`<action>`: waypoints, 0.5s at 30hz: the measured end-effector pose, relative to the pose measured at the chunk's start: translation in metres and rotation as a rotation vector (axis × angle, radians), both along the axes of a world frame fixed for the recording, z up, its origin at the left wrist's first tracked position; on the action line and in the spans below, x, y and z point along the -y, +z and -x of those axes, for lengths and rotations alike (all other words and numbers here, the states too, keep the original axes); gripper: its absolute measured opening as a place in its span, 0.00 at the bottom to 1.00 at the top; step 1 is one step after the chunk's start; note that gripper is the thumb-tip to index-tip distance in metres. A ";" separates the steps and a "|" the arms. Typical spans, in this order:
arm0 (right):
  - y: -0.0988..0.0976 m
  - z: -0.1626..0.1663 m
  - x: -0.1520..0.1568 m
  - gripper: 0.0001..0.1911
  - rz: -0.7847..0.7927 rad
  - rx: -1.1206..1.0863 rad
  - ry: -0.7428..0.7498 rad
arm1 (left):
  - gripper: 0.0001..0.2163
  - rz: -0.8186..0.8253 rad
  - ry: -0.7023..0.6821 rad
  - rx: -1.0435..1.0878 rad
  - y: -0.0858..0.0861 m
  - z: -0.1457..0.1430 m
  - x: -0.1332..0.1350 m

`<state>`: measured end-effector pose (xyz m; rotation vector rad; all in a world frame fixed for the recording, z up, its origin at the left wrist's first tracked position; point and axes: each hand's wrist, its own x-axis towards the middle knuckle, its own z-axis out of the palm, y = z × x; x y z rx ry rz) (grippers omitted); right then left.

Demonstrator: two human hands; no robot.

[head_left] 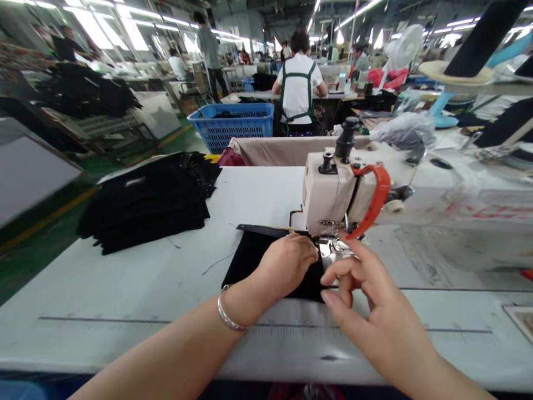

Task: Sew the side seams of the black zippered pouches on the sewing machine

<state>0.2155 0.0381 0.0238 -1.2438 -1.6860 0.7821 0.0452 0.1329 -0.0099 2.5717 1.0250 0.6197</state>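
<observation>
A black fabric piece [245,261] lies flat on the sewing table, its right edge by the presser foot [331,248] of the white sewing machine [328,191]. Along its far edge runs a dark strip [260,228] with a thin gold-coloured line, perhaps a zipper. My left hand [287,261], with a silver bangle at the wrist, grips the fabric just left of the foot, its fingers bent together. To the right of the foot, my right hand [370,294] hovers with thumb and fingers apart, holding nothing. Its index fingertip is close to the orange guard [377,194].
At the left of the table [137,283] lies a stack of black fabric pieces [154,194]. Beyond the far edge stand a blue basket [233,125] and a seated person [297,83] in a white shirt. A thread cone [478,39] rises at the upper right.
</observation>
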 end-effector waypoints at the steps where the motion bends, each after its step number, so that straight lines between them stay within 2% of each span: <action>1: 0.001 0.006 -0.002 0.31 0.021 -0.058 -0.011 | 0.10 0.028 0.004 0.011 0.001 0.000 0.000; 4: 0.005 0.016 -0.008 0.25 0.072 -0.143 -0.020 | 0.10 0.091 0.017 0.041 0.003 -0.001 -0.002; 6: 0.005 0.015 -0.011 0.25 0.075 -0.053 0.004 | 0.10 0.112 0.028 0.059 0.002 -0.001 -0.004; 11: -0.003 0.003 -0.023 0.27 0.045 0.282 0.107 | 0.09 0.144 0.065 0.114 -0.002 -0.001 -0.008; 15: -0.006 0.000 -0.036 0.24 -0.174 0.775 0.183 | 0.12 0.203 0.077 0.164 -0.003 -0.002 -0.011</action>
